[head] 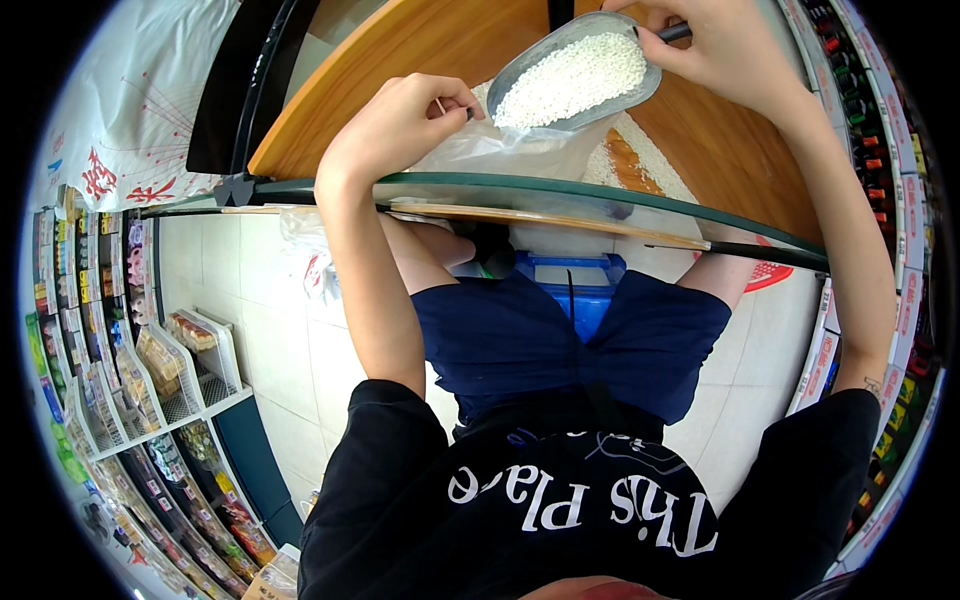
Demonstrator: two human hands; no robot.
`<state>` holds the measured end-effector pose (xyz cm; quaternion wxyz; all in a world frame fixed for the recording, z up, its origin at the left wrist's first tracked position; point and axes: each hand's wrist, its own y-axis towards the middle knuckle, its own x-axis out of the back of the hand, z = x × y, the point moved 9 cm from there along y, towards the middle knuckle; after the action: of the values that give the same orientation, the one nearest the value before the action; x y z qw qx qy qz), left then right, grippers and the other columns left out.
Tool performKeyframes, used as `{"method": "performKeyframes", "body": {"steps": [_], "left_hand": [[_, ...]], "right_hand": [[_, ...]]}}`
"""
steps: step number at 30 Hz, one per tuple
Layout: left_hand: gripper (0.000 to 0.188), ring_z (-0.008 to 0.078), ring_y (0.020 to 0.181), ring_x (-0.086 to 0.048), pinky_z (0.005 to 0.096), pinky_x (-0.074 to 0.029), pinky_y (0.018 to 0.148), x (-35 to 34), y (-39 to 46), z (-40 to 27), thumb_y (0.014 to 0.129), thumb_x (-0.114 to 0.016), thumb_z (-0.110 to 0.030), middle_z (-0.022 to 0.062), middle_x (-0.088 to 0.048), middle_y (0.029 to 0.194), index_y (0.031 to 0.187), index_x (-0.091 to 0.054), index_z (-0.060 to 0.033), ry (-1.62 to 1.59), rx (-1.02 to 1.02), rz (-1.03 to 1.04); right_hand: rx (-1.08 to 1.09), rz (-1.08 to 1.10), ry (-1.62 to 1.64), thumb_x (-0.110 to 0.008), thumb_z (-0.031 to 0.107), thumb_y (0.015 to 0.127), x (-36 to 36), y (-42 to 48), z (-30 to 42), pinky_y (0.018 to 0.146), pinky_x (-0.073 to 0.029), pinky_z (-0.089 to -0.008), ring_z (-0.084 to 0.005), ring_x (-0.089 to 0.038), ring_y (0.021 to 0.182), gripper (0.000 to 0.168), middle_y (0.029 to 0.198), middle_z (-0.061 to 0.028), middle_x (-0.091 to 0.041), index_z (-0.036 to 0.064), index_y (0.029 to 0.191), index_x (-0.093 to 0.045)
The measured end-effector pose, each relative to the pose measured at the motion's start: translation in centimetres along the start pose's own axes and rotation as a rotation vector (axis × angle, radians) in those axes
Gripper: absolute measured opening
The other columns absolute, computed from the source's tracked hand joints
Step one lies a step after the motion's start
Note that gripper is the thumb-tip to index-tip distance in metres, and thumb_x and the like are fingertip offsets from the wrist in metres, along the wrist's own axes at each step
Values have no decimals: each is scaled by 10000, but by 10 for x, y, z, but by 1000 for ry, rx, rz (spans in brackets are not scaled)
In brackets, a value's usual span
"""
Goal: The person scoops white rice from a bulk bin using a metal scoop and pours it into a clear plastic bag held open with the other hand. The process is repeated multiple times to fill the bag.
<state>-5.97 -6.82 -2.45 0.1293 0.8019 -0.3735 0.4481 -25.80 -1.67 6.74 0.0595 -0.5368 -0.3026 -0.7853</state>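
Note:
My right hand (694, 45) grips the dark handle of a metal scoop (517, 71), its other fingers on the scoop's back edge. White rice (574, 79) fills the scoop, whose lip is over the mouth of a clear plastic bag (517, 154). Pinched between my left thumb and fingers is the left side of the bag's rim; that hand (424, 109) hangs just left of the scoop. More loose rice (652, 154) lies behind the bag, on the floor of a wooden bin (735, 161). How much is inside the bag I cannot tell.
A green-edged glass panel (600, 196) runs along the bin's near side, below my forearms. A printed white sack (135, 112) stands at upper left. Goods shelves (180, 420) line the left, and more shelves (892, 247) the right. A blue plastic container (592, 307) sits between my legs.

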Motion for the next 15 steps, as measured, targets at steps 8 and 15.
{"method": "performKeyframes", "body": {"steps": [8,15], "left_hand": [[208,132,719,-561,274,-487,694,0,-1,1,881,-543,-99,73,-671,845,966,-716,-20,14,13,3],[197,173,694,-589,304,-494,668,3,-1,-6,873,-563,-114,103,-661,773,945,-722,-23,20,0,-12]], "right_hand": [[209,-39,-251,-668,115,756,1,0,31,548,-495,-329,-203,-634,618,218,661,-29,-628,142,972,-689],[266,-265,-413,-687,92,739,28,-1,32,552,-461,-323,-196,-593,592,213,641,-23,-603,112,951,-687]]}}
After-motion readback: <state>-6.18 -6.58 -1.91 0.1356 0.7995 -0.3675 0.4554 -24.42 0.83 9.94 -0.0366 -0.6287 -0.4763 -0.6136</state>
